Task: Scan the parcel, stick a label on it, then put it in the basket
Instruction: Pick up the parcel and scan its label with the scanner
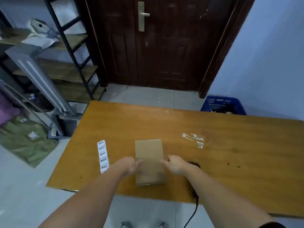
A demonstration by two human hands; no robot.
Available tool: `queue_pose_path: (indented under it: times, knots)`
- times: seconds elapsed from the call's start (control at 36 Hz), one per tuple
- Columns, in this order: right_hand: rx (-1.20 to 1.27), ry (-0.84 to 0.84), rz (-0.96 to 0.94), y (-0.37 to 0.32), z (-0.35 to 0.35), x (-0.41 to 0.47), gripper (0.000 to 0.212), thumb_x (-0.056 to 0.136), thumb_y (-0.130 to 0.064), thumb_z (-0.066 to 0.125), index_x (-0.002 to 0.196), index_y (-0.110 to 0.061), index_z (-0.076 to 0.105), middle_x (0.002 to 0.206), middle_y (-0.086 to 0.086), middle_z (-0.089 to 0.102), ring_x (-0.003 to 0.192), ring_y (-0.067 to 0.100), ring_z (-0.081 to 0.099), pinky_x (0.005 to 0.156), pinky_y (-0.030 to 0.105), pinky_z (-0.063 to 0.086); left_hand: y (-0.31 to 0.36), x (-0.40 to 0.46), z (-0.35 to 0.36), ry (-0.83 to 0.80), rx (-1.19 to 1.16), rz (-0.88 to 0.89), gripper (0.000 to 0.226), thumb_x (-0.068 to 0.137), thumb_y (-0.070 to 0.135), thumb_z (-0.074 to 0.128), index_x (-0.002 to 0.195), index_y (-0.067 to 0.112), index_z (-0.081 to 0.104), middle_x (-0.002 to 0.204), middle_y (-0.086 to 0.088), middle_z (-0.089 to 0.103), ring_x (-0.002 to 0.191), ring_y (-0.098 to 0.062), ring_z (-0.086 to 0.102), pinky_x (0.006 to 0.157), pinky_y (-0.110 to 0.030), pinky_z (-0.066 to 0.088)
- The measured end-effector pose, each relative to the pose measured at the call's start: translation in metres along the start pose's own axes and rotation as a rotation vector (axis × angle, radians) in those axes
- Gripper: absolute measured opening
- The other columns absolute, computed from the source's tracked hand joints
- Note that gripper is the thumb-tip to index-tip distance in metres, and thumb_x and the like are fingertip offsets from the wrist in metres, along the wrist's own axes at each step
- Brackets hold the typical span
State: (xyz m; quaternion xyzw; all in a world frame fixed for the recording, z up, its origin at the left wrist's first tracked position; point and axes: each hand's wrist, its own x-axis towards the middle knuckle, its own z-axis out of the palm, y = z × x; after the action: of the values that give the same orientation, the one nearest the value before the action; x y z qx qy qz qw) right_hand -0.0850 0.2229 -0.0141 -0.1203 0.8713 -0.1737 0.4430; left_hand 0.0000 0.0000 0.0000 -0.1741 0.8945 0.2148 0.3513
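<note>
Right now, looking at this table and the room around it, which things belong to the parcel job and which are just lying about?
Job things:
cardboard parcel, held at its sides by left hand and right hand
strip of labels
scanner, mostly hidden behind the right hand
blue basket on the floor

Lying about:
green cloth
tape residue on the table
shelf rack

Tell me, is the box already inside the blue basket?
No, the box sits on the table between both hands, and the blue basket stands on the floor beyond it.
</note>
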Motion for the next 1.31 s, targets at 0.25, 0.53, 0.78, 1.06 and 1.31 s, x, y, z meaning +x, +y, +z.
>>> queue_pose_path:
  times: [0.25, 0.53, 0.78, 1.06, 1.31]
  knots:
    - [0.369, 0.036, 0.044, -0.009, 0.038, 0.007, 0.058, 0.104, -0.049, 0.044, 0.149, -0.012, 0.045, 0.152, 0.009, 0.051, 0.135, 0.028, 0.050, 0.103, 0.034, 0.041, -0.003, 0.028, 0.037, 0.029, -0.481, -0.060, 0.068, 0.104, 0.055, 0.031, 0.140, 0.000, 0.051, 0.143, -0.021, 0.056, 0.128, -0.036, 0.053, 0.105, -0.043, 0.043]
    - [0.733, 0.287, -0.033, -0.012, 0.000, -0.017, 0.033, 0.103, -0.049, 0.049, 0.120, -0.025, 0.065, 0.123, -0.010, 0.066, 0.111, 0.013, 0.061, 0.083, 0.027, 0.048, -0.002, 0.023, 0.000, 0.185, -0.785, 0.027, 0.059, 0.106, 0.046, 0.038, 0.141, -0.001, 0.046, 0.146, -0.020, 0.051, 0.127, -0.035, 0.052, 0.098, -0.039, 0.043]
    - [1.338, 0.338, 0.042, -0.012, -0.031, -0.030, 0.039, 0.100, -0.040, 0.061, 0.126, -0.012, 0.065, 0.120, 0.011, 0.071, 0.114, 0.029, 0.066, 0.098, 0.047, 0.055, 0.008, 0.010, -0.036, -0.076, -1.249, 0.234, 0.049, 0.105, 0.049, 0.039, 0.148, 0.028, 0.046, 0.146, 0.017, 0.049, 0.116, -0.004, 0.058, 0.095, -0.031, 0.050]
    - [1.818, -0.167, -0.202, -0.037, 0.003, -0.034, 0.039, 0.086, -0.037, 0.069, 0.112, -0.010, 0.080, 0.127, 0.019, 0.071, 0.105, 0.032, 0.074, 0.089, 0.043, 0.059, 0.035, -0.013, -0.029, -0.286, -1.418, 0.231, 0.049, 0.109, 0.044, 0.028, 0.140, 0.019, 0.056, 0.137, -0.009, 0.065, 0.123, -0.027, 0.063, 0.103, -0.048, 0.051]
    - [1.698, -0.146, -0.091, -0.024, -0.021, -0.037, 0.082, 0.066, -0.067, 0.083, 0.128, -0.014, 0.073, 0.136, 0.022, 0.065, 0.125, 0.043, 0.062, 0.105, 0.059, 0.048, 0.051, -0.027, -0.060, 0.307, -1.118, 0.189, 0.029, 0.107, 0.025, 0.048, 0.126, 0.008, 0.063, 0.113, -0.006, 0.071, 0.100, -0.023, 0.069, 0.095, -0.049, 0.055]
